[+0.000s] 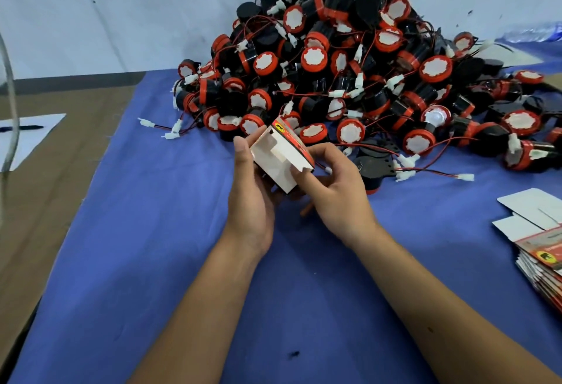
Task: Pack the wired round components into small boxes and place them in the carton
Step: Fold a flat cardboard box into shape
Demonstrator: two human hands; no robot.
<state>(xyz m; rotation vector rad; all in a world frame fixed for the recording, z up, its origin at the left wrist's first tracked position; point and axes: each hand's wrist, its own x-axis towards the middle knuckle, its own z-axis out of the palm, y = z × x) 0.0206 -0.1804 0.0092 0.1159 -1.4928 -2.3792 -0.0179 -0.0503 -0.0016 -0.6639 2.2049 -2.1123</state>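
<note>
I see both hands raised over the counter [158, 231], sharing one small box [281, 158]. My left hand [254, 198] cradles the box from below and on its left side, thumb against the upper left edge. My right hand [337, 189] grips the right side, thumb pressed on the white end flap, fingers curled behind. The box is tilted, its white flap end facing the camera and its red printed face turned up and right. I cannot tell whether a component is inside.

Behind the hands lies one large pile of components [349, 70]: black round bodies with red rims, white centres, red-and-black wires and white plugs. They are too many and too overlapped to count. A few loose plugs [175, 129] trail out at the pile's left edge.

At the right edge sits one stack of flat boxes [544, 265], with unfolded white blanks [532, 210] just behind it. At far left, one white sheet [29, 137] carries one dark pen [21, 128].
</note>
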